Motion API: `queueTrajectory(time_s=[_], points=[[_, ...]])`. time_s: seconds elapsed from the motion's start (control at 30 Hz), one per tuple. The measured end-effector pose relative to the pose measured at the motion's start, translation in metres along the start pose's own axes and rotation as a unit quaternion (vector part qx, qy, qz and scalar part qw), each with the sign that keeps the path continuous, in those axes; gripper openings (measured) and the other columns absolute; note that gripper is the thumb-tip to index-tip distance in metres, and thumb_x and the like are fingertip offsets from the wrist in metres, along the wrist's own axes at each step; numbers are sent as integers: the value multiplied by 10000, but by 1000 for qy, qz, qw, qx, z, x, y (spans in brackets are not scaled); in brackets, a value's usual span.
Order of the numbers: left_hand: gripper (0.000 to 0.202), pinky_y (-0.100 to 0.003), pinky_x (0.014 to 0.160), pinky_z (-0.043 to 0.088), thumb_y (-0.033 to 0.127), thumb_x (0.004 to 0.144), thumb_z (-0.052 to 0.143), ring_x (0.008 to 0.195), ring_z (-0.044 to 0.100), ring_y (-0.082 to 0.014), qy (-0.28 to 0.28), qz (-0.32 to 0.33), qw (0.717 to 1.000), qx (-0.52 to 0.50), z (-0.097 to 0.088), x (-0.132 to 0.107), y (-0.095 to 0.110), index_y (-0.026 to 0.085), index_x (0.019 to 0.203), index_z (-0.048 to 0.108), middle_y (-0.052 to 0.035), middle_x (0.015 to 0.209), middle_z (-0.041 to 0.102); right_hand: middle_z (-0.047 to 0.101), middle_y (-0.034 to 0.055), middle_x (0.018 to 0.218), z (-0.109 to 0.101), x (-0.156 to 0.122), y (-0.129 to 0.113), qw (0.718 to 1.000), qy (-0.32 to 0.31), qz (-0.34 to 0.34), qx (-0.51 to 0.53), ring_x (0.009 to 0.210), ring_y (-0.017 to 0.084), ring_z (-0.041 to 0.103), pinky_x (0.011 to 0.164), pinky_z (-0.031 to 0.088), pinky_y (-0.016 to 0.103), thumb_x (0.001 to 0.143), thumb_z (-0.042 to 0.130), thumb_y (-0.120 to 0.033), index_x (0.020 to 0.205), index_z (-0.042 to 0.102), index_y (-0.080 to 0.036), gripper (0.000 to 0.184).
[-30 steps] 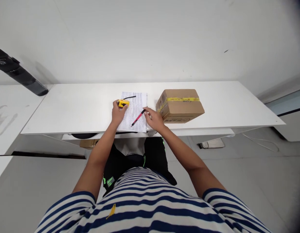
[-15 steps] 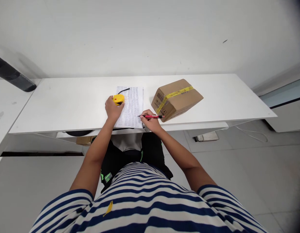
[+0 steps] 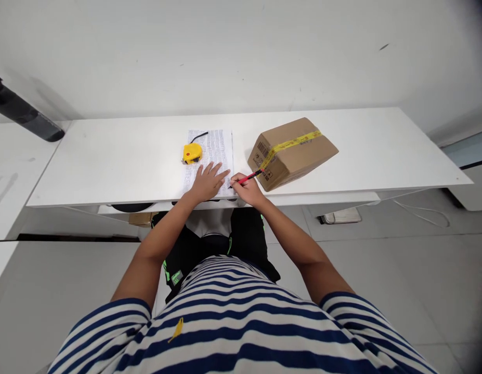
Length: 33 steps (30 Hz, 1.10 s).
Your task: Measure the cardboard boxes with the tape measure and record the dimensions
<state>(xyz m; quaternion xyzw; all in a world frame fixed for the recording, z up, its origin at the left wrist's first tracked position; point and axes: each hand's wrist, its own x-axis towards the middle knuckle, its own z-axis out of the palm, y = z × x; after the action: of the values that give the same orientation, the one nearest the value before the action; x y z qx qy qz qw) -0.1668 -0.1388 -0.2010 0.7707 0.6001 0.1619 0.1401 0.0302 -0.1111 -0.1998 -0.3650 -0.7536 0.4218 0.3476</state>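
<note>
Your left hand (image 3: 207,182) lies flat, fingers spread wide, on the near end of the paper (image 3: 217,148); the yellow tape measure (image 3: 192,153) sits apart at its 11 o'clock. Your right hand (image 3: 246,189) pinches the red pen (image 3: 249,178), tip at the paper's right edge, with the cardboard box (image 3: 293,151) at its 2 o'clock.

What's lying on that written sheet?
On the sheet: a yellow tape measure at the far left corner, and the left hand flat on the near part, hiding the writing beneath.
</note>
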Motion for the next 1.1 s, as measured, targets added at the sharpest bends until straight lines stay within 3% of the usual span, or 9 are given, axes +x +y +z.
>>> queueTrajectory(time_s=[0.23,0.53,1.1], points=[[486,-649,1252,92,349,1023,404,1574,232,-349,21,-40,999,24,3,14,7,331,1488,544,-60,1660,384,517,-35,601,-7,11,7,998,52,33,29,618,156,502,659,414,295,833,496,-422,733,522,-242,208],[550,-619,1264,134,563,1028,341,1572,242,-328,-7,-61,996,72,-5,11,18,339,1494,529,-52,1676,352,583,-9,657,-1,13,11,999,31,-3,-13,657,171,527,668,405,304,845,527,-446,731,576,-237,243],[532,-602,1270,145,561,1016,408,1567,260,-319,9,-54,996,73,0,12,14,346,1485,537,-47,1667,372,570,-12,662,-4,12,12,999,33,2,-12,670,167,525,678,413,304,844,532,-435,716,568,-231,243]])
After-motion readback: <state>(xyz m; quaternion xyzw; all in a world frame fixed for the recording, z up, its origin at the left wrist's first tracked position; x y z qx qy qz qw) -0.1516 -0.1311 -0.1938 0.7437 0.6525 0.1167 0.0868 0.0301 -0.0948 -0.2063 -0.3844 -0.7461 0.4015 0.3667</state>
